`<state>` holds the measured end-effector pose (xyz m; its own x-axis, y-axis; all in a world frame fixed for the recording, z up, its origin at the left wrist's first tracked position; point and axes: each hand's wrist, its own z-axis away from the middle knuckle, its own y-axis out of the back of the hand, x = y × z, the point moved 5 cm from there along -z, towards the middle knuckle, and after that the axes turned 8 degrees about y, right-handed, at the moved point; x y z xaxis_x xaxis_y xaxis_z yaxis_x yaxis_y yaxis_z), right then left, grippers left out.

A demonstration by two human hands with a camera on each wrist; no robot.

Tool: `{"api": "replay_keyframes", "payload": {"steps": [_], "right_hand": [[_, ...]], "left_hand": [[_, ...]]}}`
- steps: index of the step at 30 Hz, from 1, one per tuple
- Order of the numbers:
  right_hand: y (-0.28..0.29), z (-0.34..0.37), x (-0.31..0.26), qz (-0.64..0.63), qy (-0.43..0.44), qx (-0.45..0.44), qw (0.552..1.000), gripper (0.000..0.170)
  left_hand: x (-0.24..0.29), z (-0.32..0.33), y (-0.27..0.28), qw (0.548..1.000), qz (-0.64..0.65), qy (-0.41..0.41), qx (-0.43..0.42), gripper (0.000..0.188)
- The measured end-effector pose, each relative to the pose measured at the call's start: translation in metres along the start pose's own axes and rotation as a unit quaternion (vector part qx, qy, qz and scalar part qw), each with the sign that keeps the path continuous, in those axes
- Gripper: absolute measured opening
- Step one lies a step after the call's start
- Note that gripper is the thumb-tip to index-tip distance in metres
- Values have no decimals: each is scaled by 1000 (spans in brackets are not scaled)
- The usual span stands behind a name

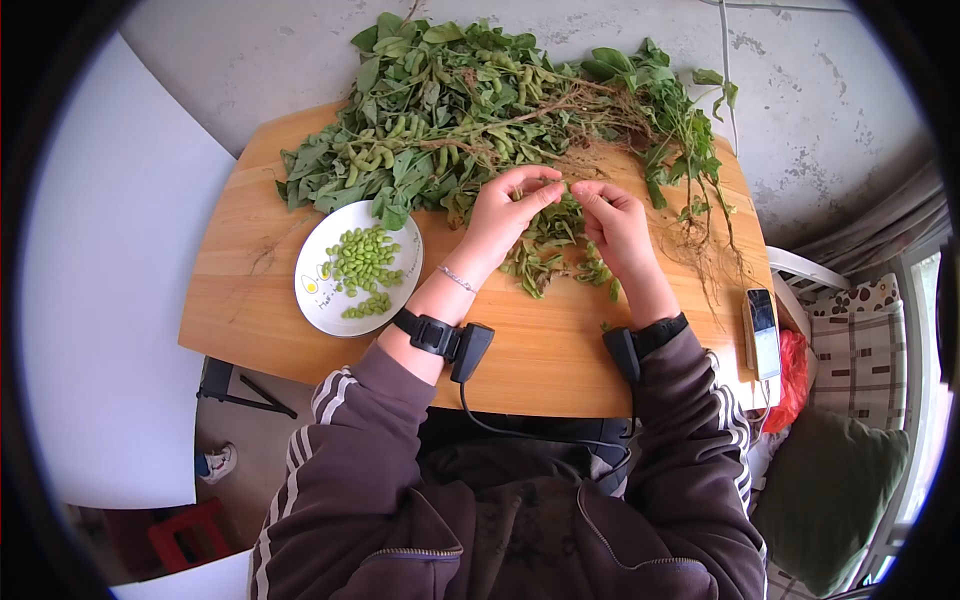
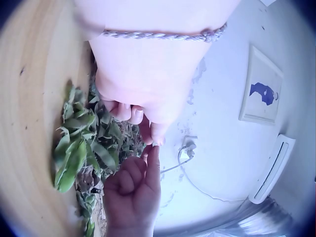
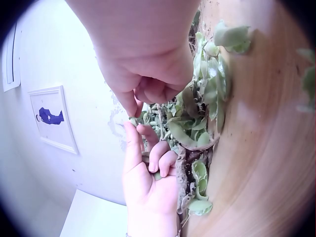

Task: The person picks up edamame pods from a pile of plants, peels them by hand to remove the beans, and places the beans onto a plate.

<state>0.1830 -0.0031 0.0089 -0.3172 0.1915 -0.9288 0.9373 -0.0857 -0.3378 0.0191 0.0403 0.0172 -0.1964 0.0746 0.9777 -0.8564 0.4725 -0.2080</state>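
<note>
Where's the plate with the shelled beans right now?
In the head view, the plate sits on the table, left of the left hand; leaves from the plant heap overlap its far rim.

Checked table [image 1: 530, 365]: wood, light brown, with visible grain. Found plants [image 1: 430, 100] heaped along far side, a tangle of leaves [image 1: 330, 180], pods [image 1: 370, 157] and roots [image 1: 632, 125], trailing to the right. Logged plate [image 1: 318, 240] at left, white, just in front of plants, partly under leaves. Saw shells [image 1: 540, 270] loosely piled mid-table, near plants. Noted phone [image 1: 763, 320] at right edge, well apart from plate.
</note>
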Motion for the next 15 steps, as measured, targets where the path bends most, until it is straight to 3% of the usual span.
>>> {"api": "replay_keyframes", "payload": {"steps": [7,13,15], "right_hand": [[-4,3,-8,147,39,8,988,21],[-3,2,-10,228,67,19,971,19],[-1,2,-13,289,117,28,950,18]], "left_hand": [[1,1,3,1000,0,-1,31,29],[-2,-6,5,995,-33,-78,44,26],[0,-6,5,987,-86,-119,61,23]]}}
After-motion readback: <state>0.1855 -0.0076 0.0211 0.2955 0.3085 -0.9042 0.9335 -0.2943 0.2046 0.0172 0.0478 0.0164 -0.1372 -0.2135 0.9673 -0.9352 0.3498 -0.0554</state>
